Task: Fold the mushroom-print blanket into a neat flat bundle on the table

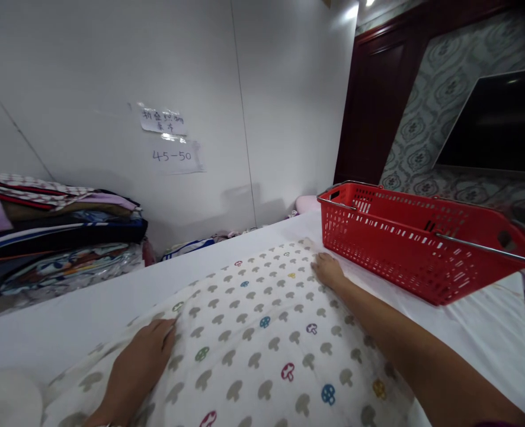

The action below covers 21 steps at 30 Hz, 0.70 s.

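A white cloth (253, 332) printed with grey and coloured mushrooms is spread over the white-covered table before me. On its left part is my left hand (144, 350), fingers bent and closed together on the fabric. My right hand (327, 270) reaches to the far right edge of the cloth, its fingers curled onto the fabric there. Both hands' fingertips are partly hidden. Small soft wrinkles run through the cloth between my arms.
Right of the cloth stands a red plastic basket (387, 249) with metal handles. A stack of folded clothes (58, 231) lies at the left. Behind the table rises a white partition (191, 71) with paper labels (173, 155). A white round object (9, 400) is at lower left.
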Tool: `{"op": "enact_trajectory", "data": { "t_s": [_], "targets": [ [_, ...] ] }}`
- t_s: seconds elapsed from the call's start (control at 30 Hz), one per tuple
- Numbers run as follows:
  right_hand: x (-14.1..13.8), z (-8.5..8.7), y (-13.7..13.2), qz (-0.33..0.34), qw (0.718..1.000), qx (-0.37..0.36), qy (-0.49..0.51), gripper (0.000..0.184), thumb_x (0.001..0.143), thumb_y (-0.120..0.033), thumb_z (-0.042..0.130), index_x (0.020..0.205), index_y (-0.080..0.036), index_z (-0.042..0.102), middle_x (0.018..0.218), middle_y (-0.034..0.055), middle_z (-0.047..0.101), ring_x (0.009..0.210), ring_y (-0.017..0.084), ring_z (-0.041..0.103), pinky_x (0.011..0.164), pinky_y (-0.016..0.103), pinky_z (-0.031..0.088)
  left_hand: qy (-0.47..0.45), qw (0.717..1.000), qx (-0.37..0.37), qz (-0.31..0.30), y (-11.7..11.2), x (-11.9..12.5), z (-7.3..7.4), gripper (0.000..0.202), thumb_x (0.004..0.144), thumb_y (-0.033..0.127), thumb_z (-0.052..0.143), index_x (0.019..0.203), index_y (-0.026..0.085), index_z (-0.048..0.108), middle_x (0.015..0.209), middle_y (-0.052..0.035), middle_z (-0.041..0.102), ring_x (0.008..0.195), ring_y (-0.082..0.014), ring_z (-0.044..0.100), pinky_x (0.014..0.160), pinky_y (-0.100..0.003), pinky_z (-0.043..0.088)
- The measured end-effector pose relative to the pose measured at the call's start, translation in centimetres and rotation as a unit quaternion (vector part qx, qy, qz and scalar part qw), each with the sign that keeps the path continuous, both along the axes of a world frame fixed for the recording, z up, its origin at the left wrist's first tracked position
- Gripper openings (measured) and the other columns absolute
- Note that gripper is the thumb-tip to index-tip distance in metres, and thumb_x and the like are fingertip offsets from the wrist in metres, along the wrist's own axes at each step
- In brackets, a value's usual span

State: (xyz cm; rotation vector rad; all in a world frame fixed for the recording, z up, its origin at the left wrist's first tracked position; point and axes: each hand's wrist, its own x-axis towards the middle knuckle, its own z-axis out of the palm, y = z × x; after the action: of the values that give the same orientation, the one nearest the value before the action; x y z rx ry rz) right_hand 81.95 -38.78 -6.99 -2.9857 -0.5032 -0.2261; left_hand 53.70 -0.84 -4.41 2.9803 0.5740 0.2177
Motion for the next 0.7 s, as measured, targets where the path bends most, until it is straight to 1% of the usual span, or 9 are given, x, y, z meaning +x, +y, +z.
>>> {"op": "enact_trajectory", "data": {
  "t_s": [0.07, 0.2, 0.27, 0.37, 0.43, 0.53, 0.63, 0.7],
  "targets": [
    [0.2, 0.0, 0.1, -0.004, 1.0, 0.002, 0.009, 0.042, 0.092, -0.037, 0.035, 0.124, -0.014, 0.052, 0.137, 0.0128, 0.044, 0.127, 0.022, 0.035, 0.1, 0.035, 0.028, -0.001, 1.0, 0.004, -0.004, -0.1, 0.0, -0.2, 0.048, 0.083, 0.037, 0.029, 0.111, 0.015, 0.061, 0.121, -0.01, 0.059, 0.111, -0.0257, 0.053, 0.096, -0.04, 0.042],
    [0.0, 0.1, 0.0, -0.019, 0.999, 0.006, 0.032, 0.048, 0.092, -0.039, 0.032, 0.129, -0.012, 0.047, 0.141, 0.0148, 0.038, 0.131, 0.025, 0.029, 0.104, 0.04, 0.024, 0.01, 1.0, 0.003, 0.004, -0.2, -0.1, -0.1, 0.053, 0.084, 0.041, 0.028, 0.117, 0.013, 0.059, 0.122, -0.0107, 0.059, 0.112, -0.0266, 0.053, 0.096, -0.041, 0.041],
    [-1.0, 0.2, -0.3, -0.015, 0.999, 0.008, 0.042, 0.052, 0.093, -0.041, 0.031, 0.133, -0.01, 0.043, 0.143, 0.0157, 0.035, 0.134, 0.026, 0.025, 0.106, 0.043, 0.02, 0.006, 1.0, 0.009, 0.001, -0.3, -0.3, 0.1, 0.054, 0.084, 0.042, 0.028, 0.119, 0.013, 0.057, 0.122, -0.0108, 0.059, 0.113, -0.0264, 0.053, 0.097, -0.041, 0.041],
    [-3.7, 0.2, -1.3, 0.026, 0.998, 0.012, 0.047, 0.057, 0.093, -0.044, 0.031, 0.136, -0.009, 0.038, 0.145, 0.0158, 0.03, 0.136, 0.026, 0.02, 0.108, 0.043, 0.016, -0.003, 0.999, 0.034, -0.015, -1.2, -1.4, 0.2, 0.056, 0.083, 0.042, 0.031, 0.122, 0.01, 0.055, 0.127, -0.0128, 0.055, 0.117, -0.027, 0.05, 0.1, -0.042, 0.039],
    [-5.9, 0.1, -2.5, 0.061, 0.997, 0.015, 0.04, 0.057, 0.092, -0.046, 0.032, 0.137, -0.01, 0.038, 0.146, 0.0158, 0.028, 0.137, 0.026, 0.018, 0.109, 0.044, 0.015, -0.017, 0.998, 0.053, -0.038, -2.6, -2.6, -0.2, 0.055, 0.083, 0.042, 0.033, 0.121, 0.01, 0.057, 0.13, -0.0132, 0.052, 0.121, -0.0286, 0.047, 0.101, -0.044, 0.037],
    [-9.2, -0.1, -5.1, 0.092, 0.995, 0.01, 0.027, 0.059, 0.092, -0.048, 0.031, 0.137, -0.01, 0.038, 0.146, 0.0159, 0.028, 0.137, 0.026, 0.018, 0.109, 0.044, 0.015, -0.043, 0.991, 0.068, -0.103, -5.7, -5.2, -1.7, 0.051, 0.082, 0.043, 0.038, 0.12, 0.016, 0.059, 0.131, -0.0101, 0.051, 0.124, -0.0296, 0.044, 0.102, -0.048, 0.036],
    [-11.6, -0.3, -8.3, 0.081, 0.996, -0.006, 0.033, 0.059, 0.091, -0.048, 0.033, 0.136, -0.011, 0.04, 0.145, 0.0156, 0.03, 0.136, 0.026, 0.022, 0.109, 0.044, 0.018, -0.055, 0.982, 0.058, -0.169, -8.8, -7.7, -3.4, 0.049, 0.083, 0.047, 0.041, 0.123, 0.023, 0.056, 0.134, -0.0062, 0.049, 0.123, -0.0277, 0.045, 0.1, -0.047, 0.04],
    [-12.8, -0.4, -10.4, 0.061, 0.997, -0.017, 0.041, 0.056, 0.091, -0.047, 0.034, 0.135, -0.013, 0.042, 0.144, 0.0149, 0.033, 0.135, 0.027, 0.025, 0.107, 0.045, 0.021, -0.058, 0.98, 0.042, -0.184, -10.1, -8.8, -4.1, 0.047, 0.084, 0.046, 0.041, 0.125, 0.025, 0.054, 0.135, -0.0047, 0.048, 0.124, -0.0262, 0.045, 0.1, -0.046, 0.041]
  ]
}}
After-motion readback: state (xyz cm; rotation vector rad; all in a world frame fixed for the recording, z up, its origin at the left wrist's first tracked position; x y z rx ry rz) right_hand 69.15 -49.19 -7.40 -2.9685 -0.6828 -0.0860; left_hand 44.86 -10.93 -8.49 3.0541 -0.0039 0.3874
